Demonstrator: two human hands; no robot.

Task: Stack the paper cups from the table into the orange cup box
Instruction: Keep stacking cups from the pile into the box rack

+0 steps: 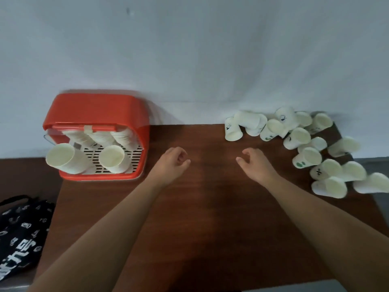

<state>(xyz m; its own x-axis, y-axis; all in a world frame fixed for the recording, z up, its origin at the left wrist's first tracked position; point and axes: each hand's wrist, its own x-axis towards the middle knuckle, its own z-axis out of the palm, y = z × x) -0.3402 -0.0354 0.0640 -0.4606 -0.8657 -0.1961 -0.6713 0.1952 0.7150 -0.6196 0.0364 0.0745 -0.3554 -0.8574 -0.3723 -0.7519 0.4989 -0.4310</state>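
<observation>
The orange cup box (pixel 94 108) stands at the table's back left against the wall, its front open. Inside it several stacks of white paper cups (pixel 114 159) lean on a slotted white base. A loose heap of paper cups (pixel 299 138) lies on its sides along the table's back right and right edge. My left hand (pixel 173 162) hovers over the table just right of the box, fingers loosely curled, holding nothing. My right hand (pixel 255 163) hovers left of the heap, fingers loosely curled, also holding nothing.
The brown wooden table (pixel 210 207) meets a pale wall at the back. A black bag with white print (pixel 21 232) lies off the table's left side. Some cups (pixel 372 183) overhang the table's right edge.
</observation>
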